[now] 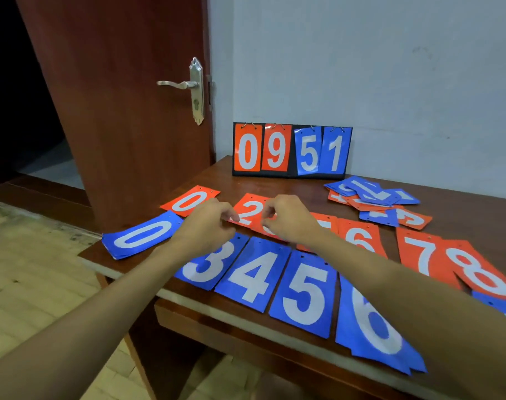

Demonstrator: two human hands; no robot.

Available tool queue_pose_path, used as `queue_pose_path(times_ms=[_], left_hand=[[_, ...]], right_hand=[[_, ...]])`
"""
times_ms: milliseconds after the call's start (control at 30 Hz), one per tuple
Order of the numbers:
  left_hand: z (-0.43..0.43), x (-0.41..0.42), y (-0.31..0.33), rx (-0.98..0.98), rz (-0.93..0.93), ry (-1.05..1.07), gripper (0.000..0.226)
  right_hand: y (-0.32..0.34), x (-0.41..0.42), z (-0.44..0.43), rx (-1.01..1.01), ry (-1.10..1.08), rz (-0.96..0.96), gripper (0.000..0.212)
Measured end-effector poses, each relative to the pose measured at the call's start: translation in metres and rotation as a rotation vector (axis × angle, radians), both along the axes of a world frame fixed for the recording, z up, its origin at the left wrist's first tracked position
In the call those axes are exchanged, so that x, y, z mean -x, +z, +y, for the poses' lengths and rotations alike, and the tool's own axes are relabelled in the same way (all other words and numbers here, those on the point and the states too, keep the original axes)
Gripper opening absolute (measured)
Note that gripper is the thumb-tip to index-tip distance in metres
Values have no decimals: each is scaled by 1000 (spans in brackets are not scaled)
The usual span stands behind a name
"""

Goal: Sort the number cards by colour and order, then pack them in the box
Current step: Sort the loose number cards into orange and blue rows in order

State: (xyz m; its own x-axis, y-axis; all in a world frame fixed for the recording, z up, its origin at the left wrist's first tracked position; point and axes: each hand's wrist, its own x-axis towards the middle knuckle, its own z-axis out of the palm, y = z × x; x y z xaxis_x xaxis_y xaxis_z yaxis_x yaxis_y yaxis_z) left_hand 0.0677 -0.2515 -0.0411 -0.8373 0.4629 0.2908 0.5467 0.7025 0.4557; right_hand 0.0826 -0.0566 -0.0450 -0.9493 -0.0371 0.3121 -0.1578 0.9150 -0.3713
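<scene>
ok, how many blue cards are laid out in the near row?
5 readable: blue 0 at far left, then 3, 4, 5, 6 running right. Another blue corner shows at right edge; left hand may hide more.

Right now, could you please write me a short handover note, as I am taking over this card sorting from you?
Hands: left hand and right hand both pinch the orange 2 card in the far row.
Done: orange row shows 0, 2, 6, 7, 8; blue row, nearer you, shows 0, 3, 4, 5, 6.
Left: sort the mixed pile at far right; scoreboard holds four cards; no box in view, nothing packed.
</scene>
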Motion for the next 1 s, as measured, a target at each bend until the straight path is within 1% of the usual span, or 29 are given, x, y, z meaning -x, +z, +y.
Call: queue_pose_path(times_ms=[133, 233, 300, 367, 467, 533, 633, 700, 767, 800, 867, 1000], left_hand=[[66, 7, 8, -73, -15, -167, 12], [121, 13, 8, -120, -36, -242, 10], [159, 20, 7, -115, -58, -293, 12], [196, 29, 4, -70, -88, -331, 11], [244, 49, -2, 29, -83, -359, 14], [270, 62, -7, 91, -76, -390, 21], [300, 76, -19, 159, -90, -420, 31], [314, 80, -28, 213, -102, -433, 35], [322, 83, -37, 221, -92, -450, 35], [324, 84, -41, 204, -81, -449, 35], [324, 88, -45, 179, -62, -437, 35], [321, 91, -45, 156, -54, -427, 32]], right_hand=[[12, -12, 76, 22, -123, 15, 9], [14, -24, 138, 47, -237, -1, 5], [14, -30, 177, 53, -309, -24, 4], [13, -34, 213, 46, -337, -59, 10], [7, -36, 257, -8, -321, -124, 23], [-1, -31, 279, -33, -319, -168, 34], [-9, -15, 305, 17, -342, -166, 50], [-14, -2, 314, 38, -327, -176, 66], [-21, 10, 319, 34, -298, -250, 81], [-24, 15, 321, 15, -293, -287, 86], [-29, 21, 325, -77, -297, -288, 85], [-26, 22, 329, -336, -241, -135, 62]])
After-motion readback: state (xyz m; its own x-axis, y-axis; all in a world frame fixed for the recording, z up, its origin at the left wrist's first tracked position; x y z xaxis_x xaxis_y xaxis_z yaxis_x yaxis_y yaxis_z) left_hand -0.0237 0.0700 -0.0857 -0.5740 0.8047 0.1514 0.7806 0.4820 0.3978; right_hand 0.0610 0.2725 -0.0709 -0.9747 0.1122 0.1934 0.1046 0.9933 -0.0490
